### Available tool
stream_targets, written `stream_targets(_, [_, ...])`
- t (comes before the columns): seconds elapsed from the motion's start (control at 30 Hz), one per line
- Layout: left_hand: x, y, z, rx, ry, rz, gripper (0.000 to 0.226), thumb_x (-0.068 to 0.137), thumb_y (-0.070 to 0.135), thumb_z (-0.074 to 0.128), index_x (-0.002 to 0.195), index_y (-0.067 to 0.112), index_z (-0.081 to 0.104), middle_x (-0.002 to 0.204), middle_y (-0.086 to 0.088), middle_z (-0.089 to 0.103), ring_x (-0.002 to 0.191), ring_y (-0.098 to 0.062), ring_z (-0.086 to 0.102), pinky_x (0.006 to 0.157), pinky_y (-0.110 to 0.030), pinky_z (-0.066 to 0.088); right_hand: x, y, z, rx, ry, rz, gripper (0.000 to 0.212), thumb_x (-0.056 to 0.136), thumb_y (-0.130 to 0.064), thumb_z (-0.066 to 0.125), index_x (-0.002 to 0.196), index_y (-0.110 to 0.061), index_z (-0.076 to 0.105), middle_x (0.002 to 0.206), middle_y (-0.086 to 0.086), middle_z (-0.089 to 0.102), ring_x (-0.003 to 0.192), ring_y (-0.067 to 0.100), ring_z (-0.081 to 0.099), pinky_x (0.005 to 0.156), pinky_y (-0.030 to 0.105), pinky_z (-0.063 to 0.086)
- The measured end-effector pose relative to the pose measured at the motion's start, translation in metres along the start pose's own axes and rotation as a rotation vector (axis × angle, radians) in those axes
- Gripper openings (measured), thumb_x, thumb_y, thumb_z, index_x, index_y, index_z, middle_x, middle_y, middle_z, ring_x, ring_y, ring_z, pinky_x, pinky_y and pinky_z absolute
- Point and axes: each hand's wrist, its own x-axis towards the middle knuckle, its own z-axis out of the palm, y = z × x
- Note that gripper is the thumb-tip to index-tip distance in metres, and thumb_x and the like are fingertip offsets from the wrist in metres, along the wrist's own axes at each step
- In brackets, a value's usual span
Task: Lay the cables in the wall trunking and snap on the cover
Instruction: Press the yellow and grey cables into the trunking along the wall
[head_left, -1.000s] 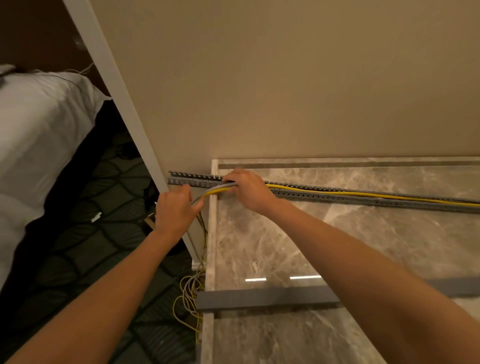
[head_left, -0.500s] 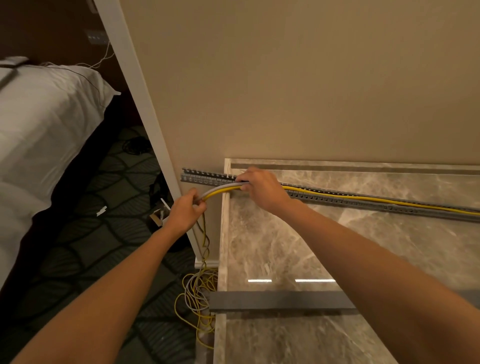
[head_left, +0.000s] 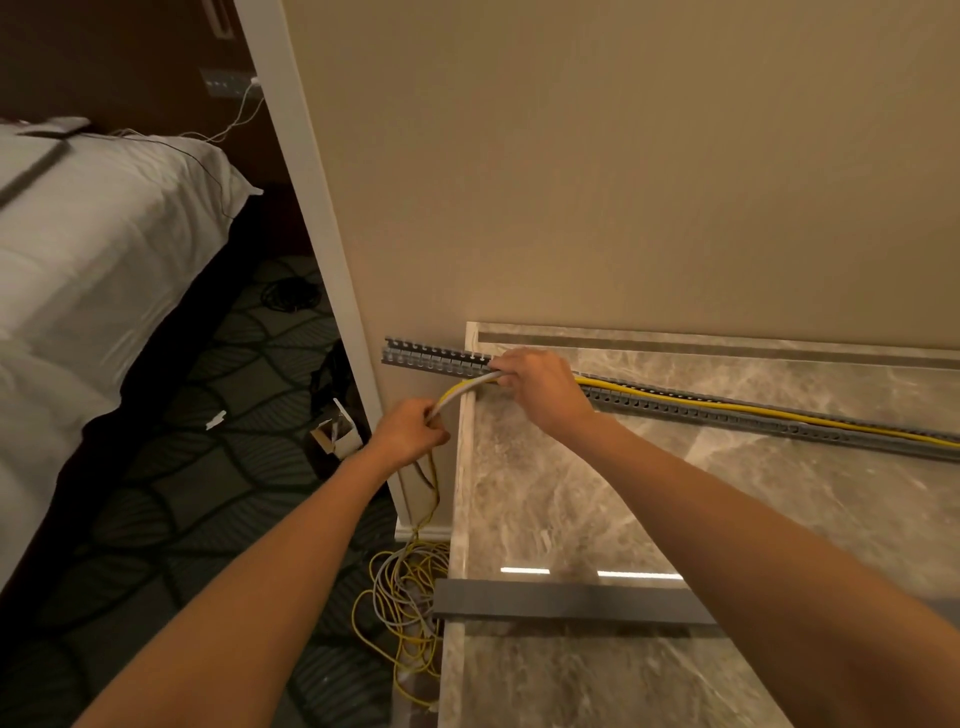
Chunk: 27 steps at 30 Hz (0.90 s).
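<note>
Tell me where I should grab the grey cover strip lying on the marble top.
Grip the cover strip across its narrow width near mid-length, coming down from above. It lies flat on the marble top, long and slim, so a central hold probably keeps it level. Its left end overhangs the edge.

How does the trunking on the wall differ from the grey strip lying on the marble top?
The trunking has slotted, comb-like sides; the grey strip is plain and smooth. The trunking runs along the wall and holds the cables; the strip lies loose on the marble top, holding nothing. Both are long, narrow and grey.
</note>
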Motion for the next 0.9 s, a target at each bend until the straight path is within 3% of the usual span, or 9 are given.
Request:
stream_targets(0.07, [-0.004, -0.005, -0.004, 0.041, 0.175, -0.053, 0.027, 0.086, 0.010, 0.063, 0.065, 0.018, 0.048, 0.074, -0.004, 0.055, 0.080, -0.026, 0.059, 0.063, -0.025, 0.039, -0.001, -0.001, 0.001, -0.024, 0.004, -0.005, 0.027, 0.095, -0.005, 0.047, 0.116, -0.006, 0.064, 0.114, 0.016, 0.067, 0.106, 0.034, 0.060, 0.089, 0.042, 0.048])
stream_targets(0.13, [-0.014, -0.008, -0.011, 0.015, 0.359, 0.001, 0.006, 0.089, 0.009, 0.060, 0.087, 0.009, 0.054, 0.079, -0.005, 0.056, 0.075, -0.022, 0.057, 0.057, -0.024, 0.039, -0.003, -0.001, 0.004, -0.056, 0.037, -0.009, 0.025, 0.096, -0.005, 0.044, 0.111, -0.005, 0.064, 0.109, 0.016, 0.068, 0.100, 0.035, 0.061, 0.080, 0.040, 0.047])
stream_targets(0.2, [-0.021, -0.012, -0.016, -0.026, 0.487, 0.139, 0.017, 0.089, 0.007, 0.061, 0.102, 0.001, 0.052, 0.083, -0.005, 0.056, 0.073, -0.018, 0.055, 0.054, -0.020, 0.041, -0.005, -0.002, 0.007, -0.084, 0.079, -0.003, 0.026, 0.096, -0.004, 0.042, 0.110, -0.006, 0.063, 0.108, 0.014, 0.067, 0.098, 0.034, 0.061, 0.071, 0.036, 0.040])
stream_targets(0.27, [-0.024, -0.012, -0.023, -0.105, 0.553, 0.232, 0.023, 0.088, 0.004, 0.063, 0.107, -0.002, 0.053, 0.086, -0.006, 0.057, 0.077, -0.016, 0.056, 0.064, -0.026, 0.047, -0.006, -0.003, 0.008, -0.075, 0.107, 0.002, 0.024, 0.094, 0.000, 0.042, 0.107, -0.005, 0.062, 0.107, 0.015, 0.068, 0.096, 0.033, 0.061, 0.066, 0.030, 0.030])
stream_targets(0.4, [-0.010, -0.005, -0.044, -0.084, 0.559, 0.344, 0.010, 0.089, 0.001, 0.060, 0.097, -0.004, 0.063, 0.093, -0.019, 0.064, 0.078, -0.016, 0.051, 0.074, -0.039, 0.051, -0.006, -0.002, 0.008, 0.027, 0.146, -0.003, 0.021, 0.087, 0.009, 0.047, 0.096, 0.001, 0.065, 0.094, 0.022, 0.071, 0.085, 0.038, 0.064, 0.064, 0.034, 0.038])
stream_targets(0.5, [0.000, 0.000, -0.059, 0.061, 0.536, 0.444, 0.015, 0.091, 0.000, 0.055, 0.101, -0.007, 0.065, 0.102, -0.023, 0.056, 0.080, -0.020, 0.049, 0.073, -0.033, 0.047, -0.004, 0.001, 0.008, 0.030, 0.164, 0.024, 0.018, 0.090, 0.004, 0.048, 0.096, 0.000, 0.064, 0.088, 0.022, 0.072, 0.080, 0.038, 0.063, 0.063, 0.031, 0.033])
stream_targets(0.6, [0.008, 0.003, -0.072, 0.135, 0.470, 0.479, 0.013, 0.090, 0.002, 0.057, 0.098, -0.007, 0.064, 0.098, -0.015, 0.051, 0.082, -0.019, 0.048, 0.074, -0.031, 0.046, -0.004, 0.000, 0.009, 0.094, 0.202, 0.045, 0.020, 0.093, 0.001, 0.048, 0.101, 0.001, 0.066, 0.090, 0.022, 0.073, 0.083, 0.038, 0.065, 0.066, 0.030, 0.041])
stream_targets(0.73, [0.018, 0.000, -0.085, 0.213, 0.375, 0.460, 0.013, 0.087, 0.009, 0.064, 0.089, -0.004, 0.065, 0.085, -0.003, 0.048, 0.078, -0.016, 0.046, 0.065, -0.024, 0.041, -0.005, -0.002, 0.010, 0.286, 0.256, 0.111, 0.020, 0.093, -0.002, 0.052, 0.105, 0.003, 0.068, 0.096, 0.025, 0.074, 0.090, 0.039, 0.066, 0.086, 0.044, 0.051])
stream_targets(0.9, [0.023, -0.006, -0.089, 0.246, 0.328, 0.430, 0.015, 0.088, 0.012, 0.063, 0.089, -0.003, 0.067, 0.085, -0.005, 0.047, 0.078, -0.019, 0.045, 0.061, -0.021, 0.032, 0.002, 0.001, 0.007, 0.512, 0.238, 0.248, 0.025, 0.088, 0.000, 0.059, 0.112, 0.002, 0.065, 0.114, 0.020, 0.070, 0.106, 0.029, 0.064, 0.093, 0.025, 0.045])
